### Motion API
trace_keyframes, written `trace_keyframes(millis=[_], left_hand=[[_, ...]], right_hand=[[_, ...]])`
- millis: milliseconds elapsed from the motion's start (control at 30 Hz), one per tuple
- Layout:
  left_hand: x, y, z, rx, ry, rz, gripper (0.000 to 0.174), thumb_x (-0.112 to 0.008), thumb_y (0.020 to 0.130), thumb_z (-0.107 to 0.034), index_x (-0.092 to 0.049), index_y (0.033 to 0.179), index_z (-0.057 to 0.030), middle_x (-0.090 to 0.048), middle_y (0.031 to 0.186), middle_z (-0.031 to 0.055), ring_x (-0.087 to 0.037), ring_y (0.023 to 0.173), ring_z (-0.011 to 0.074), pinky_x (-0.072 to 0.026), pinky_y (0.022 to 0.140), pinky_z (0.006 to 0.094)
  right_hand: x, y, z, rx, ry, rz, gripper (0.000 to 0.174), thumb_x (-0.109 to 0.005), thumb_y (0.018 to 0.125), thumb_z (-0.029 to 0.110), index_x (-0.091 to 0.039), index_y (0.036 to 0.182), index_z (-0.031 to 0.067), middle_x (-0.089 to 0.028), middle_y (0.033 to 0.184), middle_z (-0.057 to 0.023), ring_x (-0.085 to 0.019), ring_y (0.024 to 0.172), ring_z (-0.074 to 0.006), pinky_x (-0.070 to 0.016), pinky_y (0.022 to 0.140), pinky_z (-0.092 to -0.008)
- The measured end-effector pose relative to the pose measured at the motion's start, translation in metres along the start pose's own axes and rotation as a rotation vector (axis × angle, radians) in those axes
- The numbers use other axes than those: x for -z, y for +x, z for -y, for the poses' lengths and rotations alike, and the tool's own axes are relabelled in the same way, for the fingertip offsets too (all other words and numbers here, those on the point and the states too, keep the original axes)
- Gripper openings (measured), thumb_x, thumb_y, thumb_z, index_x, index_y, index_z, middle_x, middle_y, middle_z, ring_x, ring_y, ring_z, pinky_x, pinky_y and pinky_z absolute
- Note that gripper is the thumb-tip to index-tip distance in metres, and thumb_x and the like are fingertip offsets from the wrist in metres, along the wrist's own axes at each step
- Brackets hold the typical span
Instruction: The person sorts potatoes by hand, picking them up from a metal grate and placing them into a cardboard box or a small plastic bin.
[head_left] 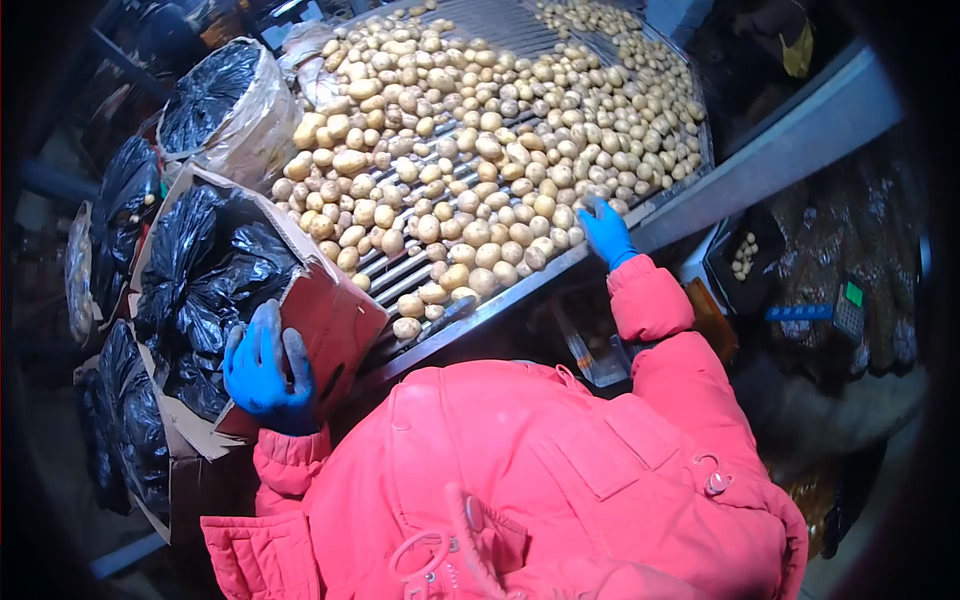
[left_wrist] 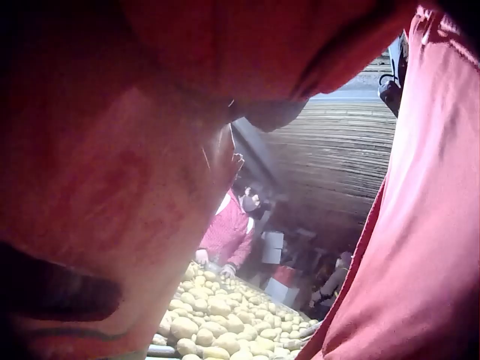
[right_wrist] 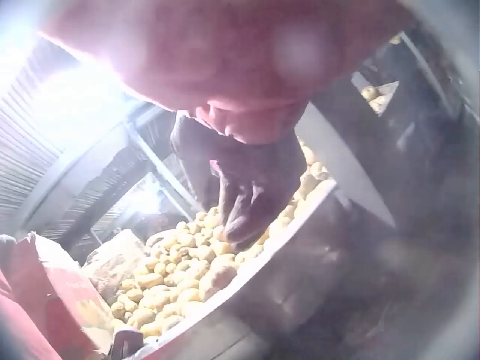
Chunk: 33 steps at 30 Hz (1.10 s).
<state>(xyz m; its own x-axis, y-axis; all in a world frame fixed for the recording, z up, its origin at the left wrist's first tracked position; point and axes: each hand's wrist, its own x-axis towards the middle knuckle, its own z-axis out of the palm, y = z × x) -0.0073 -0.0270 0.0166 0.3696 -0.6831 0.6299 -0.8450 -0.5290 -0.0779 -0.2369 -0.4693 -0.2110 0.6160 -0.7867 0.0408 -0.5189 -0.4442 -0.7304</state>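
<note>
Many potatoes lie over a slatted roller surface; they also show in the left wrist view and the right wrist view. My right hand, in a blue glove, reaches over the metal edge and touches potatoes at the near right side; the right wrist view shows the gloved hand with its fingers down among them. My left hand, also gloved, rests with spread fingers at the near rim of a cardboard box lined with black plastic. Only sleeve and coat cover most of the left wrist view.
A white sack and more black-lined boxes stand at the left. A metal beam runs along the right. Beyond it are a dark container with several potatoes and a blue-handled tool. Another person stands across the potatoes.
</note>
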Motion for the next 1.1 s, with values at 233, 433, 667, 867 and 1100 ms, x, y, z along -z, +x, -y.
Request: trace_keyframes(millis=[233, 433, 667, 867, 1100], left_hand=[[-0.004, -0.001, 0.004, 0.016, 0.037, -0.031, 0.028, -0.063, 0.092, -0.017, -0.069, 0.114, -0.0012, -0.07, 0.111, 0.0138, -0.067, 0.098, 0.0308, -0.0479, 0.097, 0.0467], [0.002, 0.004, 0.003, 0.046, 0.052, -0.012, 0.03, -0.062, 0.088, -0.022, -0.07, 0.107, 0.0005, -0.07, 0.106, 0.014, -0.064, 0.097, 0.0305, -0.0481, 0.093, 0.0472], [0.005, 0.006, 0.002, 0.074, 0.033, -0.002, 0.031, -0.061, 0.087, -0.024, -0.07, 0.104, -0.0001, -0.07, 0.103, 0.0136, -0.065, 0.094, 0.0299, -0.0486, 0.091, 0.048], [0.003, 0.006, 0.004, 0.098, 0.046, 0.02, 0.031, -0.062, 0.085, -0.023, -0.07, 0.104, -0.001, -0.07, 0.103, 0.0127, -0.065, 0.095, 0.0285, -0.0485, 0.091, 0.048], [0.002, 0.005, 0.004, 0.096, 0.063, 0.007, 0.03, -0.064, 0.087, -0.024, -0.07, 0.108, -0.0029, -0.068, 0.107, 0.0104, -0.063, 0.096, 0.0265, -0.0473, 0.094, 0.0478]], right_hand=[[-0.056, 0.073, 0.001, 0.068, -0.149, -0.186, 0.054, -0.066, 0.086, 0.035, -0.057, 0.129, 0.0021, -0.058, 0.124, -0.028, -0.056, 0.113, -0.0446, -0.0474, 0.097, -0.0493], [-0.076, 0.099, 0.01, 0.068, -0.814, 0.208, 0.055, -0.054, 0.091, 0.042, -0.053, 0.136, 0.0092, -0.05, 0.14, -0.0162, -0.047, 0.129, -0.0333, -0.0327, 0.111, -0.0497], [-0.065, 0.105, 0.025, -0.088, -0.749, 0.137, 0.039, -0.055, 0.09, 0.037, -0.06, 0.119, 0.0115, -0.056, 0.125, -0.0142, -0.056, 0.119, -0.0306, -0.0467, 0.096, -0.0432], [-0.042, 0.104, 0.025, -0.1, -0.589, 0.228, 0.046, -0.06, 0.085, 0.044, -0.063, 0.118, 0.0123, -0.056, 0.126, -0.0186, -0.06, 0.113, -0.0375, -0.051, 0.093, -0.0471], [-0.048, 0.094, 0.014, -0.072, -0.467, 0.275, 0.05, -0.056, 0.089, 0.052, -0.066, 0.112, 0.0089, -0.066, 0.11, -0.023, -0.065, 0.102, -0.0402, -0.052, 0.089, -0.0491]])
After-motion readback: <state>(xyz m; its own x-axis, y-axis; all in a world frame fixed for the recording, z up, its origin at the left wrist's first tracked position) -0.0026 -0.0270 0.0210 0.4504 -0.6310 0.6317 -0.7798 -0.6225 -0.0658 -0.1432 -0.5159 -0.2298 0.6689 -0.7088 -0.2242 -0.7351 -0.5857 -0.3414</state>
